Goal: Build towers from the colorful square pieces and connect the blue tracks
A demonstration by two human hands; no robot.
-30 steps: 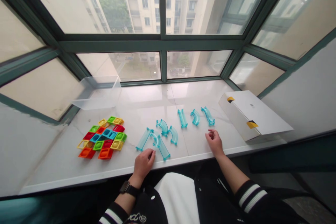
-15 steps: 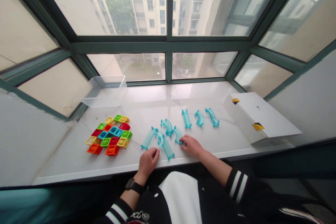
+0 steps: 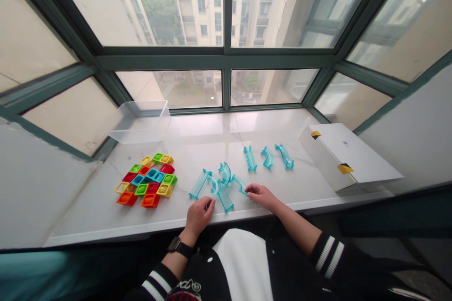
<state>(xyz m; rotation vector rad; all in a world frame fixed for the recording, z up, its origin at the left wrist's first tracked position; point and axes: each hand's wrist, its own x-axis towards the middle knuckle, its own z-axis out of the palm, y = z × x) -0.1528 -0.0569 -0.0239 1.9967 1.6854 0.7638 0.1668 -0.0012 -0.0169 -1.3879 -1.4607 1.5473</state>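
Translucent blue marble-run track pieces lie on the white sill in front of me. My right hand has its fingertips closed on the lower right end of a curved track piece. Another curved piece sits just left of it, close to a smaller curve. A straight piece slants at the left, and a second straight piece points toward me. My left hand rests by the near edge with curled fingers, just below these pieces; nothing shows in it.
Three more blue pieces, a straight one, a curve and a wavy one, lie farther back. Colourful blocks cover the left side. A clear bin stands behind them, a white box at right.
My right hand has moved slightly right, and the curved piece at its fingertips has turned with it. The neighbouring curve has rotated and shifted a little. My left hand stays about where it was.
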